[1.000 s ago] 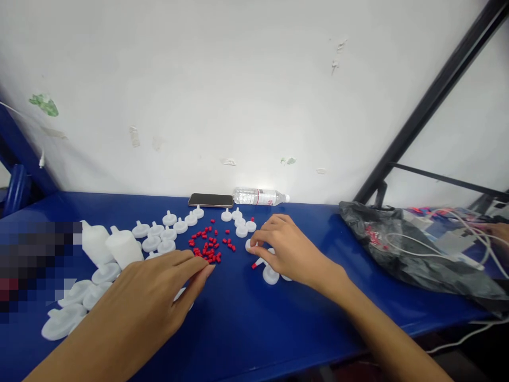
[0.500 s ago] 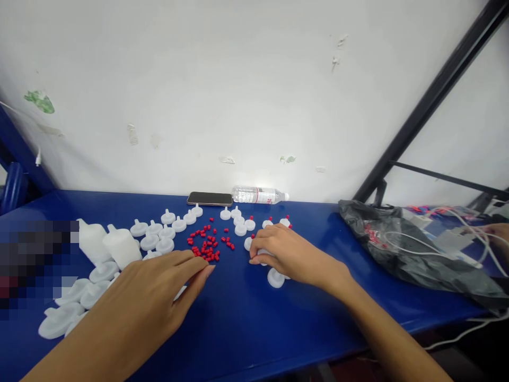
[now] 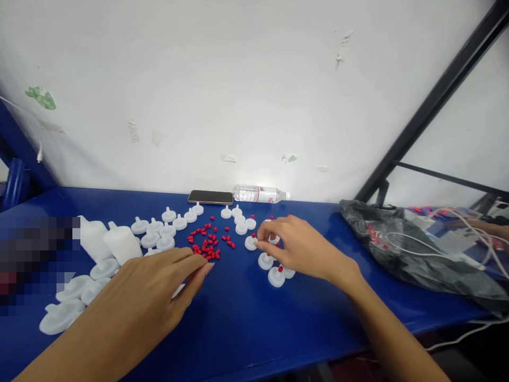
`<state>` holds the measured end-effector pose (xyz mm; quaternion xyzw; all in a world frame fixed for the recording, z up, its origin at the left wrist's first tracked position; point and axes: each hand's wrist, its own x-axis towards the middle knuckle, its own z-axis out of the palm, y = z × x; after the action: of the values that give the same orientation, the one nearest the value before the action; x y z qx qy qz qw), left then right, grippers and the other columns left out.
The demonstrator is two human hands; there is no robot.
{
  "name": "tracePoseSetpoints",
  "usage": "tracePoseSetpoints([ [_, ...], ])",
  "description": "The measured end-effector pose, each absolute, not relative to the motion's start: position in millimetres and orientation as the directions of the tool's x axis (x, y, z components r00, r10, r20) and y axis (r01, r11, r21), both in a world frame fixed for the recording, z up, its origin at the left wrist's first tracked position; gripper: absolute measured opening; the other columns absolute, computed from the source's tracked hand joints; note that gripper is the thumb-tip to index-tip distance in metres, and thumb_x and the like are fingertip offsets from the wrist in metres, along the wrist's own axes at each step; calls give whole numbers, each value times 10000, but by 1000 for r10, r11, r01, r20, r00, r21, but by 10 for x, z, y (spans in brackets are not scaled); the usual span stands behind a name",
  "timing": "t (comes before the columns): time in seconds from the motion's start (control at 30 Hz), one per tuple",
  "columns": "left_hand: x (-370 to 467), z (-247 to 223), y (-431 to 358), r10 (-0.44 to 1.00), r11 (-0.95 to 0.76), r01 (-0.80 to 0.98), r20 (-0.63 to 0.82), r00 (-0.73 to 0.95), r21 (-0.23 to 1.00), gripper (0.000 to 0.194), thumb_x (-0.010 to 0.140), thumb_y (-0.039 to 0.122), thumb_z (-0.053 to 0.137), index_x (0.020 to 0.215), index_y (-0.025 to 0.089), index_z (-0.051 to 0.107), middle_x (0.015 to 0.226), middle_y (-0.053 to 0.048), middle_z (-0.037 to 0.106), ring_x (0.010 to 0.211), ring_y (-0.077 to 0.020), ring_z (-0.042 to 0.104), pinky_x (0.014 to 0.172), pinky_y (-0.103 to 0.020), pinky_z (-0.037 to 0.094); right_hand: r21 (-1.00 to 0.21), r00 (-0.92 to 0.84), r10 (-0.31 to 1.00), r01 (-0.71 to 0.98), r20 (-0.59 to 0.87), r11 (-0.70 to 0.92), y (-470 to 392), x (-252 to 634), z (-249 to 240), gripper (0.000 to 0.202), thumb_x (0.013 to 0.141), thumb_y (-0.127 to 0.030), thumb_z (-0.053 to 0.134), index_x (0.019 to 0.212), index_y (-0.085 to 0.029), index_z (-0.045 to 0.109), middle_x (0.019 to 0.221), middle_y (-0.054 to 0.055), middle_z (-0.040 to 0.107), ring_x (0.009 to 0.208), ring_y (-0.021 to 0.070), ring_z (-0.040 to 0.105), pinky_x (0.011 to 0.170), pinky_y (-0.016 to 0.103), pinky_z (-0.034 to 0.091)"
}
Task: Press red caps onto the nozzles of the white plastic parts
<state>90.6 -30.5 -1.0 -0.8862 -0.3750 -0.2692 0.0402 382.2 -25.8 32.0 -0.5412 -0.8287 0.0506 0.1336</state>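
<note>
My left hand (image 3: 159,294) is closed beside the pile of small red caps (image 3: 207,248), thumb and forefinger nearly together. A sliver of a white nozzle lid (image 3: 178,290) shows between them; the rest is hidden. At the right group of lids, my right hand (image 3: 296,246) has bent fingers with a gap between thumb and forefinger. Its fingertips are close to a white lid (image 3: 249,244) with a red cap on its nozzle. Below them sit more red-tipped lids (image 3: 275,278). Several lids without red caps (image 3: 165,243) lie left of the pile.
Two white squeeze bottles (image 3: 124,244) lean among lids at left. A phone (image 3: 210,197) and a clear water bottle (image 3: 258,194) lie along the wall. On the right, a black plastic bag (image 3: 417,270) holds red pieces and cables. Another person's hand (image 3: 497,229) shows beyond it.
My right hand has shifted up and to the right, uncovering lids with red caps, including the nearest one, whose nozzle was hidden before. The left hand has barely moved.
</note>
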Motion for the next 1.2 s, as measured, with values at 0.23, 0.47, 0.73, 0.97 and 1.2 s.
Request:
tracePoseSetpoints([
  [0.23, 760, 51, -228, 759, -610, 746, 469, 453, 266, 478, 1070, 547, 411, 922, 333, 812, 947, -2, 853, 809, -261, 821, 688, -371, 566, -91, -263, 939, 953, 223, 289, 101, 3667, 286, 322, 1151, -425, 519, 1139, -211, 759, 895, 38, 820, 786, 203, 733, 660, 296, 383],
  [0.47, 637, 113, -232, 800, -547, 786, 459, 388, 289, 474, 1051, 582, 421, 910, 337, 801, 936, 4, 830, 744, -222, 774, 634, -335, 519, 167, -335, 933, 935, 134, 312, 595, 3435, 251, 540, 1107, -519, 538, 852, -119, 797, 792, 173, 765, 761, 289, 714, 651, 337, 373],
  [0.73, 715, 80, -213, 747, -572, 785, 547, 378, 239, 516, 1085, 650, 419, 1108, 328, 821, 1027, -15, 849, 837, -256, 815, 554, -326, 521, 116, -375, 910, 926, 178, 359, 476, 3388, 350, 381, 1071, -318, 537, 774, -161, 715, 676, 69, 671, 600, 165, 532, 606, 332, 267],
  [0.97, 849, 28, -298, 668, -629, 731, 666, 333, 265, 522, 1049, 706, 537, 1364, 341, 740, 983, 10, 852, 428, -122, 573, 479, -289, 521, -365, -564, 759, 666, 325, 651, -30, 3201, 642, 473, 1095, -361, 586, 663, -192, 495, 531, -70, 461, 504, 79, 361, 577, 303, 242],
  [1.2, 786, 89, -313, 586, -648, 732, 752, 302, 212, 279, 1073, 467, 581, 1274, 371, 749, 1180, 22, 808, 522, -109, 625, 574, -278, 579, -419, -607, 749, 626, 267, 657, 11, 3260, 620, 524, 1166, -490, 474, 777, -182, 642, 665, -25, 622, 591, 110, 495, 623, 306, 289],
])
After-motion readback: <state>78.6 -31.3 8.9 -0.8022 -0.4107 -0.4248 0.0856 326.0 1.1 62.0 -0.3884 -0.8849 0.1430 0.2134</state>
